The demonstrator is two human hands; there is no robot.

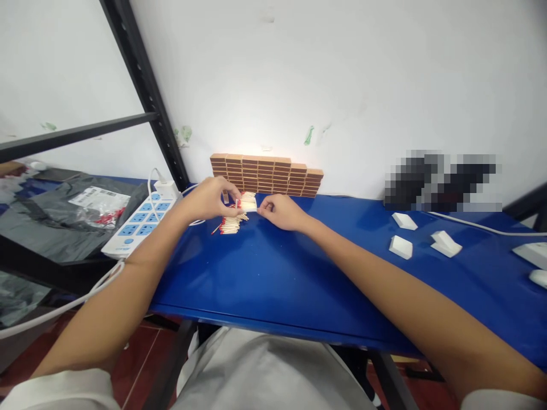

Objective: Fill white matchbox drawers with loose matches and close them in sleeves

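My left hand (213, 197) grips a small white matchbox tray (248, 204) by its left end, thumb below and fingers above. Matches with red heads lie inside that tray. My right hand (280, 212) is at the tray's right end, its fingers pinched together; whether they grip the tray's edge or something small is too fine to make out. Beneath and in front of my left hand lies a loose pile of matches (229, 225) on the blue table. Behind both hands, stacked matchboxes (273, 173) with brown sides stand in several columns against the wall.
On the left are a white power strip (139, 219) with a plugged-in charger and cables, and a grey plastic bag (55, 210). Several white blocks (400, 247) lie on the right of the blue table (256, 279). A black metal frame (141, 80) rises at the left.
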